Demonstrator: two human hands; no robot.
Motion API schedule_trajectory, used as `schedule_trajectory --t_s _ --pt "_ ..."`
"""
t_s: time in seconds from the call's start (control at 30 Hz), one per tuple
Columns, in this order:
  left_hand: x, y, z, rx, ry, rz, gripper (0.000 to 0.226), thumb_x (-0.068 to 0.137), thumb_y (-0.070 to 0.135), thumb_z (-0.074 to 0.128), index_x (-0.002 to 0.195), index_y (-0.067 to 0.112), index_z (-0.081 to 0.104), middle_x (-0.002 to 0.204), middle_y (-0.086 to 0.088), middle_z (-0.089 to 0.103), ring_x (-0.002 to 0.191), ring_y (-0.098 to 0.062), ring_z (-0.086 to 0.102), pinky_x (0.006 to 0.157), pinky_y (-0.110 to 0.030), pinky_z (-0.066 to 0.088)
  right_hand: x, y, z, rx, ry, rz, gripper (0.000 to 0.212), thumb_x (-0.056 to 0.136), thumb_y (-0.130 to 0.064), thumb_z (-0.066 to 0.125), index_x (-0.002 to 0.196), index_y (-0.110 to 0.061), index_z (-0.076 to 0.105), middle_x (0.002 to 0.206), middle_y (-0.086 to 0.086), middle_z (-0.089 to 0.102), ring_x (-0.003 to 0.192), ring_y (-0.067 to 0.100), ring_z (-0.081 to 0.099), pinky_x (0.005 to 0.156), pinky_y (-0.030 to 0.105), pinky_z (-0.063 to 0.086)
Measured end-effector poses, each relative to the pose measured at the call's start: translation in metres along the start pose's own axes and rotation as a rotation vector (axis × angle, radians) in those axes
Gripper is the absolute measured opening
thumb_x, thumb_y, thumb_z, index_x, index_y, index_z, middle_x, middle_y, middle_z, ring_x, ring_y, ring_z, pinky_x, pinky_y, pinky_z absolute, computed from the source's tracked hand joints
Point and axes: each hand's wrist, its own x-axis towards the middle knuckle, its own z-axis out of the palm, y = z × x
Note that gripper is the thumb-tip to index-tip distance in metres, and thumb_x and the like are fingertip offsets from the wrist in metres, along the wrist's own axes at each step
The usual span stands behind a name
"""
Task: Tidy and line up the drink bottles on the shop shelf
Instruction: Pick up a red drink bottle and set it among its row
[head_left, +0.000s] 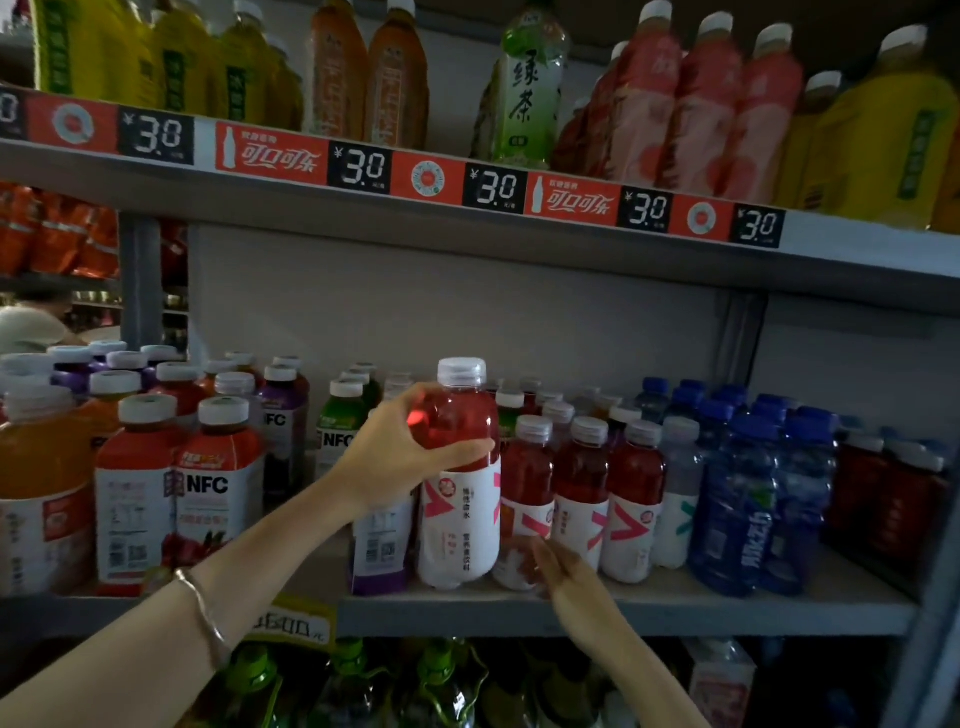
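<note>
My left hand (400, 447) grips a red drink bottle (460, 514) with a white cap and white label by its shoulder, upright at the front of the middle shelf (623, 616). My right hand (558, 571) touches the base of the neighbouring red bottle (524, 499) with its fingers loosely spread around it. More red bottles of the same kind (631, 499) stand in a row to the right. A purple-labelled bottle (379, 551) is partly hidden behind my left wrist.
NFC juice bottles (218, 483) fill the shelf's left side. Blue bottles (743, 509) and dark red ones (893, 499) stand at the right. The upper shelf carries tea and juice bottles (530, 88) above price strips (358, 166). Green-capped bottles (353, 675) sit on the shelf below.
</note>
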Motion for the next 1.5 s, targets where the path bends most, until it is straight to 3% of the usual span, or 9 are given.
schedule_trajectory --t_s 0.17,0.33,0.57,0.8,0.9,1.0,1.13,1.3,1.5 --pt "-0.003 -0.009 0.001 0.049 0.022 -0.021 0.074 0.054 0.054 0.082 0.117 0.024 0.057 0.110 0.006 0.067 0.108 -0.010 0.061 0.099 -0.040 0.048 0.023 0.005 0.011 -0.151 0.011 -0.003 0.035 0.102 -0.034 0.030 0.120 -0.021 0.057 0.120 0.001 0.058 0.108 0.013 0.054 0.093 0.025 0.041" --pt "-0.002 -0.010 0.005 0.074 0.034 -0.014 0.072 0.056 0.050 0.078 0.119 0.023 0.056 0.108 0.009 0.067 0.102 -0.004 0.063 0.095 -0.032 0.050 0.040 -0.001 0.015 -0.237 -0.046 0.009 0.038 0.104 -0.029 0.023 0.119 -0.016 0.055 0.117 0.000 0.058 0.096 0.006 0.049 0.086 0.020 0.035" --pt "0.004 -0.007 0.018 0.063 0.050 -0.008 0.067 0.059 0.047 0.078 0.117 0.022 0.058 0.103 0.013 0.067 0.096 -0.001 0.064 0.084 -0.022 0.052 0.048 -0.005 0.013 -0.218 -0.126 -0.031 0.044 0.104 -0.031 0.018 0.143 -0.023 0.036 0.151 0.001 0.037 0.140 0.018 0.031 0.116 0.032 0.021" --pt "0.009 -0.009 0.043 0.115 0.068 -0.040 0.067 0.061 0.047 0.081 0.118 0.027 0.053 0.109 0.012 0.065 0.102 -0.005 0.062 0.088 -0.025 0.052 0.014 -0.018 -0.019 0.405 0.031 -0.158 0.026 0.098 -0.038 0.037 0.107 -0.033 0.061 0.105 -0.011 0.068 0.108 0.012 0.062 0.090 0.024 0.048" --pt "0.009 -0.010 0.062 0.163 0.112 -0.051 0.048 0.065 0.045 0.081 0.102 0.038 0.052 0.094 0.023 0.061 0.090 0.005 0.059 0.079 -0.017 0.050 0.002 -0.015 -0.030 0.275 0.159 -0.329 0.023 0.089 -0.039 0.052 0.111 -0.039 0.056 0.110 -0.018 0.064 0.105 -0.005 0.059 0.092 0.022 0.050" --pt "0.009 -0.015 0.082 0.214 0.177 -0.069 0.072 0.059 0.059 0.078 0.119 0.027 0.055 0.107 0.015 0.066 0.099 -0.003 0.062 0.086 -0.027 0.053 -0.006 -0.002 -0.033 0.136 0.278 -0.424 0.044 0.082 -0.047 0.063 0.122 -0.033 0.053 0.120 -0.018 0.058 0.110 -0.002 0.056 0.092 0.021 0.047" --pt "0.006 -0.024 0.104 0.219 0.203 -0.123 0.080 0.065 0.054 0.078 0.131 0.021 0.046 0.121 0.007 0.063 0.112 -0.010 0.058 0.094 -0.030 0.049 -0.011 0.018 -0.033 0.094 0.360 -0.448 0.059 0.075 -0.057 0.062 0.124 -0.027 0.052 0.124 -0.014 0.055 0.116 0.003 0.052 0.097 0.030 0.046" --pt "0.008 -0.032 0.119 0.182 0.180 -0.158 0.083 0.075 0.042 0.075 0.142 0.017 0.033 0.132 -0.004 0.057 0.125 -0.021 0.051 0.102 -0.038 0.044 -0.011 0.035 -0.034 0.018 0.448 -0.470 0.050 0.078 -0.040 0.067 0.123 -0.023 0.053 0.123 -0.024 0.048 0.118 0.001 0.048 0.100 0.030 0.044" --pt "0.021 -0.031 0.125 0.263 0.124 -0.167 0.072 0.083 0.030 0.070 0.139 0.010 0.028 0.132 -0.008 0.056 0.124 -0.025 0.052 0.102 -0.037 0.044 -0.004 0.036 -0.029 -0.047 0.363 -0.352 0.067 0.084 -0.038 0.066 0.142 -0.029 0.034 0.145 -0.020 0.026 0.138 -0.002 0.017 0.111 0.023 0.019"
